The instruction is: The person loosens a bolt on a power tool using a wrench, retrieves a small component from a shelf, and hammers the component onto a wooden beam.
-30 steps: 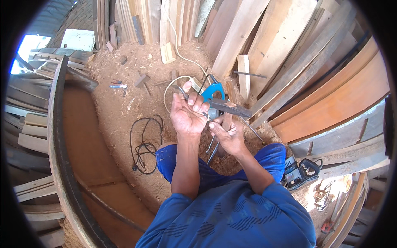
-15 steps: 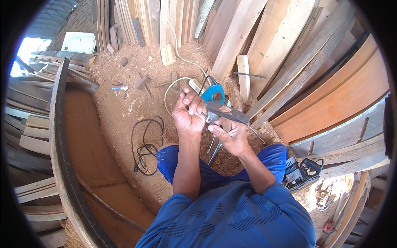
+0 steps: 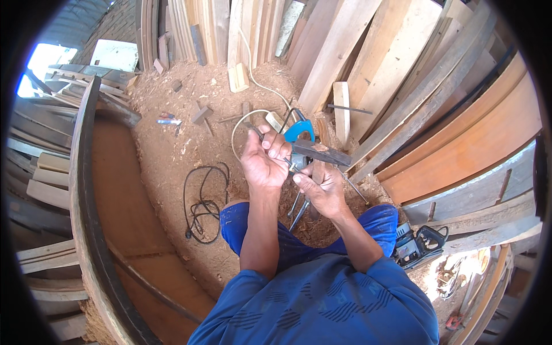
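Note:
My left hand [image 3: 265, 161] is closed, palm turned up, with its fingers curled round a thin dark rod [image 3: 253, 127] that sticks out past the fingertips. Close against it, my right hand [image 3: 323, 187] pinches the rod's other end, near a small brass-coloured bit. Whether this is one piece or two joined pieces is hidden by the fingers. A dark, flat wooden bar [image 3: 325, 153] lies just above my right hand; I cannot tell if that hand touches it. Behind the hands is a blue-handled power tool [image 3: 300, 131], partly covered.
Shavings cover the ground. A black cord [image 3: 201, 210] lies coiled at left, beyond a long curved wooden panel [image 3: 123, 195]. Small wooden tools [image 3: 201, 115] lie ahead. Planks [image 3: 345, 52] lean at the back and right. Another power tool [image 3: 417, 244] sits by my right knee.
The view has shifted slightly. Both hands keep nearly the same place and grip, with the rod and bar turned a little.

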Tool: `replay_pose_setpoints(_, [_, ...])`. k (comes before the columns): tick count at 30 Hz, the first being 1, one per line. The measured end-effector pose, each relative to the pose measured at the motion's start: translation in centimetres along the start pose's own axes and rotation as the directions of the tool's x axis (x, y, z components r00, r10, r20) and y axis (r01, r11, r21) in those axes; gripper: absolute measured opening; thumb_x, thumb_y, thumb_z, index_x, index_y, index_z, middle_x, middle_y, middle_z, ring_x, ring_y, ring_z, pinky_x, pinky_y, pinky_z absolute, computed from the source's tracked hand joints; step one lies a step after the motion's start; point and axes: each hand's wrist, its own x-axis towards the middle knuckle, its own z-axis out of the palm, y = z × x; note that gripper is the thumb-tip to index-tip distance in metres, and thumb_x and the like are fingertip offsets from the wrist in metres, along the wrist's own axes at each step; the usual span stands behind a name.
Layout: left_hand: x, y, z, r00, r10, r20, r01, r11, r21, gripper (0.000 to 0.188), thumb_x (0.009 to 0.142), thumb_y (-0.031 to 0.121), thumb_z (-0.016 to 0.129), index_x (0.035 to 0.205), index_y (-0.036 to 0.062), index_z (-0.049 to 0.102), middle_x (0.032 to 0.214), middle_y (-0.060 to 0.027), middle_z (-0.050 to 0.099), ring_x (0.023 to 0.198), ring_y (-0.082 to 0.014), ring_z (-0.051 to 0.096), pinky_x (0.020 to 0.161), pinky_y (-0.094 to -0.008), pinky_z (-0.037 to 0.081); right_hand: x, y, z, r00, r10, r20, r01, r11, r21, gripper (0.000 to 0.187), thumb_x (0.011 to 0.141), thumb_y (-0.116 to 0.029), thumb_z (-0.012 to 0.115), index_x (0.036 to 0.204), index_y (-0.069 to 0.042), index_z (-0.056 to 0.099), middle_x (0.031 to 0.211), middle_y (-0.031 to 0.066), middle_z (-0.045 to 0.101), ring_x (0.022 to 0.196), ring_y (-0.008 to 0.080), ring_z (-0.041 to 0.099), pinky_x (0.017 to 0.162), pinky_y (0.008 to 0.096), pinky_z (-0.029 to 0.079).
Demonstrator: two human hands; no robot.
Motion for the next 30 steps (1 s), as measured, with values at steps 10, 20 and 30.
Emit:
replay_pose_setpoints(10, [1.1,2.8,-1.8,1.000,-0.002,-0.008,-0.001,0.940,-0.341,0.030,0.092,0.010,0.039,0.062,0.0107,0.038,0.053,-0.0003,0.032,0.045,-0.0127,0.031,0.045,-0.0289,0.025,-2.3,-1.3,-0.2,0.921,-0.388,0.023,0.381,0.889,-0.255,0.027,0.092,-0.021,0.061,0.071,-0.008,0.051,0.067,0.0030,0.051,0.060,0.0132,0.048,0.059,0.0311,0.044])
replay_pose_setpoints(20, [0.3,3.5,-1.3,1.000,0.018,-0.008,-0.020,0.941,-0.338,0.029,0.092,0.010,0.037,0.063,0.0111,0.037,0.053,-0.0005,0.030,0.043,-0.0118,0.026,0.043,-0.0285,0.022,-3.4,4.2,-1.1,0.818,-0.568,0.091,0.574,0.797,-0.189,0.021,0.089,-0.014,0.053,0.101,0.002,0.058,0.073,0.0094,0.054,0.059,0.0240,0.055,0.058,0.0355,0.045])
replay_pose_setpoints(30, [0.6,4.6,-2.3,0.998,0.020,-0.062,-0.036,0.959,-0.282,0.027,0.090,0.010,0.041,0.063,0.0098,0.041,0.052,-0.0001,0.030,0.042,-0.0126,0.027,0.042,-0.0296,0.024,-2.2,3.7,-0.7,0.979,-0.156,0.132,0.199,0.877,-0.438,0.023,0.091,-0.021,0.059,0.097,0.001,0.064,0.071,0.0121,0.056,0.060,0.0304,0.058,0.056,0.0392,0.045])
